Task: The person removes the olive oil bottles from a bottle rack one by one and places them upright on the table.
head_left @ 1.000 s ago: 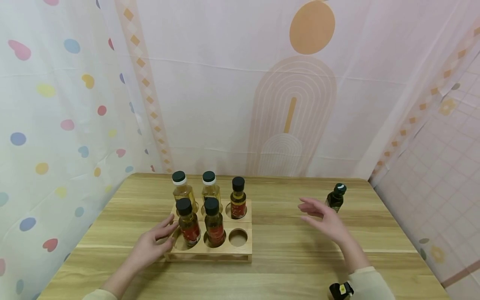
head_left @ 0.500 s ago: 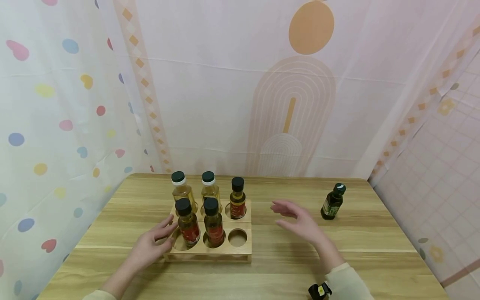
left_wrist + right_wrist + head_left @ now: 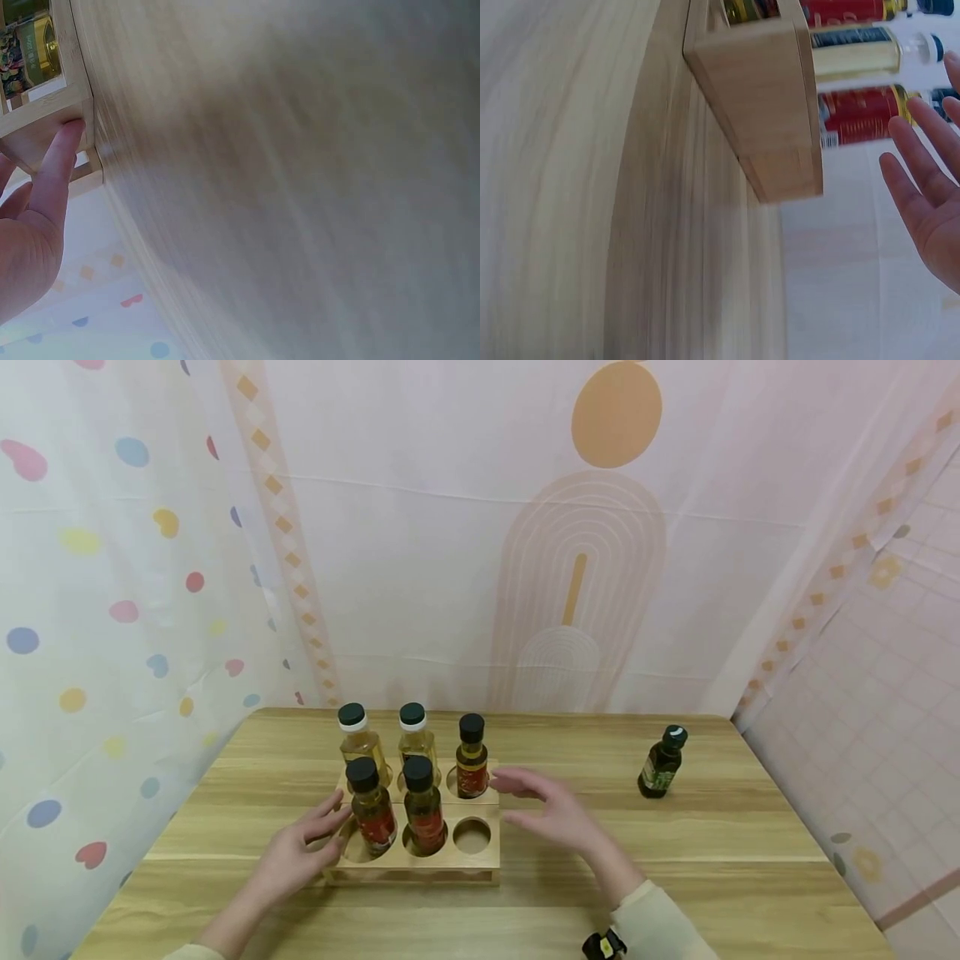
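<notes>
A pale fabric curtain printed with arches, diamonds and coloured dots point(image 3: 420, 568) hangs behind a light wood-grain table point(image 3: 750, 835). On the table, left of centre, stands a two-tier light wooden bottle rack with round holes point(image 3: 457, 862). The left hand point(image 3: 296, 852) is at the rack's left end, a straight finger touching the end panel, its thumb apart from the other fingers. The right hand point(image 3: 551, 810) is near the rack's right end, fingers extended and slightly spread, thumb apart; whether a fingertip touches the rack I cannot tell. The back tier holds two clear bottles of pale yellow liquid with dark green caps point(image 3: 362, 743) and, at its right, a dark red-labelled bottle point(image 3: 472, 768). In the front tier, two red-labelled bottles with black caps point(image 3: 423, 814) fill the left and middle holes. A small dark green bottle point(image 3: 660, 768) stands well apart, farther right.
</notes>
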`<state>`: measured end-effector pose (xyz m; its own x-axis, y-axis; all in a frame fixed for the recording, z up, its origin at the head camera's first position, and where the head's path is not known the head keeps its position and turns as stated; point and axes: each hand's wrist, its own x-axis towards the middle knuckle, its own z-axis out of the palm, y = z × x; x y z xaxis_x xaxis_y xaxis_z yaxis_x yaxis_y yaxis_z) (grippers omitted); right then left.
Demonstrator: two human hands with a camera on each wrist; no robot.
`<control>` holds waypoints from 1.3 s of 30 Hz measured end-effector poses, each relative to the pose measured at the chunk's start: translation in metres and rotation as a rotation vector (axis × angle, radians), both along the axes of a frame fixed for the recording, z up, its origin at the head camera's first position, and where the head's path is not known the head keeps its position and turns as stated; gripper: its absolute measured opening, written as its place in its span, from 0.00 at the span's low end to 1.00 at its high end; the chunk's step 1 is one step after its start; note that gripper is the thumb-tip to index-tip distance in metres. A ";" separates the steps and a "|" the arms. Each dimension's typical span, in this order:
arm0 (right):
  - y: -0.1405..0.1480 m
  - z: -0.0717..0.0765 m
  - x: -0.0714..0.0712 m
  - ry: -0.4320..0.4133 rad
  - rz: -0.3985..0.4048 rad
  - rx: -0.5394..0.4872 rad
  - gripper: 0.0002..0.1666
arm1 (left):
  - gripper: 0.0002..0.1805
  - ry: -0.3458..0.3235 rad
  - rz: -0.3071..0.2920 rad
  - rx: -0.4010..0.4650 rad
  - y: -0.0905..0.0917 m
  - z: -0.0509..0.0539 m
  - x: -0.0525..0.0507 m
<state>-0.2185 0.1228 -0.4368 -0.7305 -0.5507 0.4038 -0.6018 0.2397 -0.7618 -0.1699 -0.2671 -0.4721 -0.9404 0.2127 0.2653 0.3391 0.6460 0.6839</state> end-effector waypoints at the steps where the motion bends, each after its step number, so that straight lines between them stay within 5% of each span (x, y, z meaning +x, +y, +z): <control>1: -0.004 0.000 0.000 -0.004 0.008 -0.001 0.33 | 0.24 -0.003 0.006 -0.005 0.000 0.000 0.000; 17: -0.055 0.018 0.003 -0.028 0.078 -0.024 0.35 | 0.24 0.010 0.008 -0.013 -0.002 -0.002 0.001; 28: -0.081 0.029 0.003 -0.105 0.020 0.021 0.35 | 0.24 0.007 0.011 -0.021 -0.002 -0.002 0.000; 39: -0.099 0.031 0.003 -0.100 -0.037 -0.045 0.32 | 0.24 0.002 0.009 -0.019 0.000 0.000 0.001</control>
